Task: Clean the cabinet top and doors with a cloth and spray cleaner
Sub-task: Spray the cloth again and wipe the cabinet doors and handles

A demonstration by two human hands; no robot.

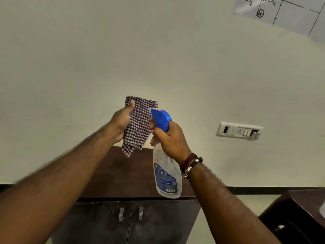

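Left hand (121, 122) grip closed on cloth (139, 125); right hand (171, 140) grip clasps spray bottle (166, 175), nozzle beside cloth.

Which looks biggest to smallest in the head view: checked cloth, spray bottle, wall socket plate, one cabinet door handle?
1. spray bottle, held in the right hand.
2. checked cloth, folded in the left hand.
3. wall socket plate, though it sits farther away, so its true size is unsure.
4. cabinet door handle.

A plain cream wall (158, 59) carried a white switch-and-socket plate (240, 130) at right and a marked paper sheet (288, 13) near the top right corner; dark furniture (299, 213) stood at lower right.
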